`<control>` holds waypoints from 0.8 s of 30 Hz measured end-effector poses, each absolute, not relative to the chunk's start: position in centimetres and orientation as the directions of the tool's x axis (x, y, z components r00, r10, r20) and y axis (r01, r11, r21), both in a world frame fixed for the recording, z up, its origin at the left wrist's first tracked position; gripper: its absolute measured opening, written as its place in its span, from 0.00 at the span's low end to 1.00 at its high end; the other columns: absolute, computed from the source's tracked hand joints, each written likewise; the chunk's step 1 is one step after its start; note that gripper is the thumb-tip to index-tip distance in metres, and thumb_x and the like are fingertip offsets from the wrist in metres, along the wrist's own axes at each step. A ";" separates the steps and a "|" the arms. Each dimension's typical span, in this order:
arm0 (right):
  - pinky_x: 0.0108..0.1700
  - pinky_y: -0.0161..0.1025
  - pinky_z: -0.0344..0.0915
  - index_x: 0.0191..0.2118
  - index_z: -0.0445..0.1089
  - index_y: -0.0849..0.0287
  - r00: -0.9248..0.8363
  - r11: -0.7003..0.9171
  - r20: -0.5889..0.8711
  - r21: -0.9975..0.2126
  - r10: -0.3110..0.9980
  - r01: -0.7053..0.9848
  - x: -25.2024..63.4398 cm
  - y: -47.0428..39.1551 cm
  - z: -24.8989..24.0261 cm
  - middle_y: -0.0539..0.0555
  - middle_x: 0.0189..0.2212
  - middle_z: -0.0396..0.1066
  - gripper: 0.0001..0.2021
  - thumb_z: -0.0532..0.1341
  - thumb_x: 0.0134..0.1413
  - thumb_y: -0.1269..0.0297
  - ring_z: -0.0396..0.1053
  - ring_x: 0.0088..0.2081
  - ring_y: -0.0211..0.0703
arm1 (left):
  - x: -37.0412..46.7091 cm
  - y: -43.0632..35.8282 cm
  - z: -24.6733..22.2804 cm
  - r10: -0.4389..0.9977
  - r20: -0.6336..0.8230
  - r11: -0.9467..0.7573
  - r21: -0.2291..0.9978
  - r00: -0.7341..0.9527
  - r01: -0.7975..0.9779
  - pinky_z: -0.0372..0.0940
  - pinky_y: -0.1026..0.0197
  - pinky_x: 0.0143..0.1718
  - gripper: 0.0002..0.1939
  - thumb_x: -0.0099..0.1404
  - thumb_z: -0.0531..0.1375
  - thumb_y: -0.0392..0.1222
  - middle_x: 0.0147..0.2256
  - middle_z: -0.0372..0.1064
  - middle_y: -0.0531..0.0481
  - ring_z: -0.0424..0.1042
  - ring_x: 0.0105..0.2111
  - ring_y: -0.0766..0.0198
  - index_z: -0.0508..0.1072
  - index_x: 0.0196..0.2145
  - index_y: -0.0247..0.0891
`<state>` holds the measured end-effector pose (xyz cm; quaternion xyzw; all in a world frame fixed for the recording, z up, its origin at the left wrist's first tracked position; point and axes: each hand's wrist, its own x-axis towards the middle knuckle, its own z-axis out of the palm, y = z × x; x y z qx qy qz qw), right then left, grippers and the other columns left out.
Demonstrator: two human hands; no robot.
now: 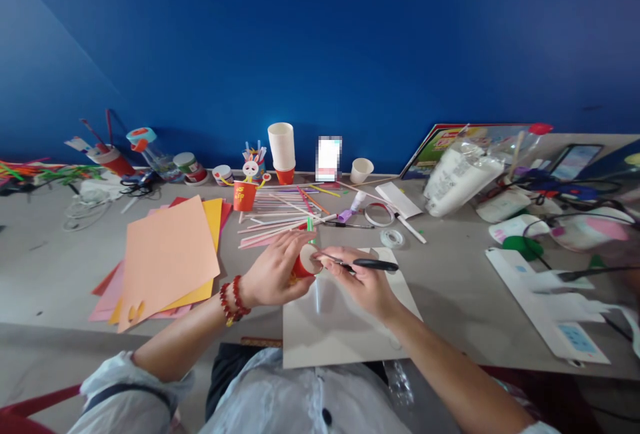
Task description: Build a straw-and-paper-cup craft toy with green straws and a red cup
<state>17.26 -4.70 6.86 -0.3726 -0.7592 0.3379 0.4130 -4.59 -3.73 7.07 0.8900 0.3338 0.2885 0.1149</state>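
Centrally, red cup point(301, 267): held up over the far left part of a white sheet point(350, 334), tipped so that its pale round end faces the right hand; its long axis seems to run roughly sideways between the two hands.
Left hand point(277, 269): nearer to the cup's body, its fingers curled round the red wall and holding it from the left.
Right hand point(369, 291): just right of the pale end, its fingers pinched on the front part of a black-handled tool point(376, 265), probably scissors; the handle juts out rightward over the hand.
Tool and pale end: the tip reaches leftward to that round face; whether it pierces it or only touches is too small to tell.
Hidden: most of the red wall, behind the left fingers; the blades, under the right fingers.
Green straw point(310, 225): just beyond the left fingertips; its link to the cup cannot be made out.
Worktop point(450, 307): coloured papers point(170, 254) to the left, loose straws point(280, 202) beyond the hands, tape roll point(393, 239) beyond the sheet.
Small screen point(329, 156): at the wall, blurred into blocks.
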 end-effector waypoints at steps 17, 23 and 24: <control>0.47 0.46 0.73 0.43 0.77 0.53 -0.277 0.497 0.419 -0.792 0.865 0.354 17.0 -5.0 6.7 0.57 0.41 0.80 0.12 0.57 0.65 0.58 0.77 0.43 0.51 | -4.8 -3.7 7.5 0.638 0.437 -0.770 0.353 0.634 0.531 0.50 0.34 0.65 0.34 0.65 0.57 0.38 0.58 0.66 0.36 0.64 0.60 0.50 0.49 0.65 0.39; 0.44 0.45 0.73 0.41 0.77 0.55 -0.227 0.402 0.342 -0.855 0.912 0.328 16.2 -5.3 6.6 0.57 0.37 0.79 0.13 0.56 0.66 0.57 0.77 0.41 0.51 | -4.0 -3.7 6.3 0.599 0.606 -0.751 0.197 0.524 0.631 0.63 0.40 0.56 0.30 0.64 0.61 0.39 0.51 0.69 0.36 0.68 0.54 0.47 0.55 0.60 0.39; 0.45 0.45 0.73 0.41 0.77 0.54 -0.230 0.403 0.341 -0.854 0.911 0.329 16.2 -5.4 6.5 0.57 0.38 0.79 0.13 0.56 0.66 0.57 0.77 0.41 0.51 | -3.9 -3.8 6.3 0.612 0.601 -0.736 0.197 0.514 0.648 0.63 0.40 0.55 0.33 0.64 0.62 0.41 0.52 0.69 0.34 0.67 0.55 0.46 0.53 0.62 0.37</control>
